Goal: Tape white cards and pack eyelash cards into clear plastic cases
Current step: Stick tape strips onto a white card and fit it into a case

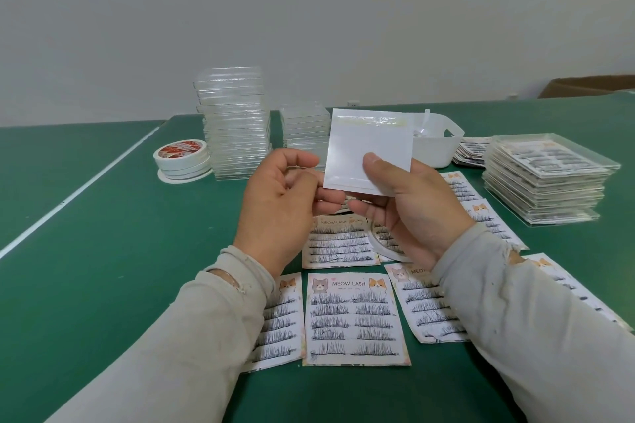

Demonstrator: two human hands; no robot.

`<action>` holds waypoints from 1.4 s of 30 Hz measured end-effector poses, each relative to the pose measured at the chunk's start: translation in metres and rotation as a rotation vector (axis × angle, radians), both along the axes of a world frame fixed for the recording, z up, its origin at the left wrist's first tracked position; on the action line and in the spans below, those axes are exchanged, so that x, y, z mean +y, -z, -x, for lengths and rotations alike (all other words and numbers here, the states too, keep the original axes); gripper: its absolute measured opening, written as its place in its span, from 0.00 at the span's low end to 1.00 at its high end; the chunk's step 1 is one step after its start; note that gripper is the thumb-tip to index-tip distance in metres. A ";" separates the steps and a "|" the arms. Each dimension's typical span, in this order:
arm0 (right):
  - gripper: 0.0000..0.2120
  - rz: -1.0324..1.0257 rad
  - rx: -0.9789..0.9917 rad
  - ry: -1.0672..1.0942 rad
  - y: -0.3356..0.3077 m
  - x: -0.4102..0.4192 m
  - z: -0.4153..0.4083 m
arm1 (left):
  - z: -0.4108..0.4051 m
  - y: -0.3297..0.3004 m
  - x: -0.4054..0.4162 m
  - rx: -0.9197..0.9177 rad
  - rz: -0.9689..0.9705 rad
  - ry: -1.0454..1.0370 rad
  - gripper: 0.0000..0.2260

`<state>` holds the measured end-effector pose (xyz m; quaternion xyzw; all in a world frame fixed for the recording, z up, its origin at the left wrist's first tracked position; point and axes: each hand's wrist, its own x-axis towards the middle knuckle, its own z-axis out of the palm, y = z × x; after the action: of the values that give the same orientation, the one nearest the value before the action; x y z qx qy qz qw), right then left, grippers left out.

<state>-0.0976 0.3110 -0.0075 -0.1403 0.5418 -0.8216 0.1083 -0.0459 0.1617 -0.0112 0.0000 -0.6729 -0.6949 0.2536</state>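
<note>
Green felt-like table covering [103, 251] with a thin white line across its left part runs back to a plain pale wall. Held up above it is a square white card [367, 148], glossy, with a shiny strip of tape along its top edge and a narrower pale band near the bottom. The right hand [409, 213] grips this card from below, thumb pressed flat on its face and the other fingers curled behind it. The left hand [278, 203] sits just beside the card's lower left corner, fingers curled inward, thumb and forefinger drawn close together; whether they pinch anything cannot be told. Both arms wear pale grey sleeves with frayed cuffs.

Flat on the table under and in front of the hands lie printed eyelash cards [354, 318], rectangular, with cat drawings, the words MEOW LASH and rows of black lashes; several are partly hidden by the wrists and sleeves. At the back left stands a tall stack of clear plastic cases [233, 124], thin and square, with a shorter stack [302, 127] beside it, partly behind the card. Left of them is a pile of tape rolls [181, 158], white with a red printed label. A white plastic basket [438, 144] stands behind the right hand, and at the right is a stack of filled cases [546, 182], with a brown cardboard box [591, 86] at the far edge
</note>
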 end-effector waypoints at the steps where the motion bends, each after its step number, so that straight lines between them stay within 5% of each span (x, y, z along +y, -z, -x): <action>1: 0.06 0.014 -0.009 -0.005 -0.001 0.000 0.000 | 0.000 0.000 0.000 0.004 0.012 -0.023 0.09; 11: 0.09 0.089 -0.044 -0.041 -0.003 0.002 0.001 | -0.004 0.006 0.003 0.125 0.435 -0.194 0.11; 42: 0.05 -0.036 0.115 0.075 0.004 -0.004 -0.002 | 0.002 0.011 -0.001 0.087 0.359 -0.201 0.11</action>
<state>-0.0952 0.3071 -0.0112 -0.1649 0.5666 -0.8059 0.0484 -0.0483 0.1608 -0.0219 -0.0078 -0.7708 -0.5345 0.3465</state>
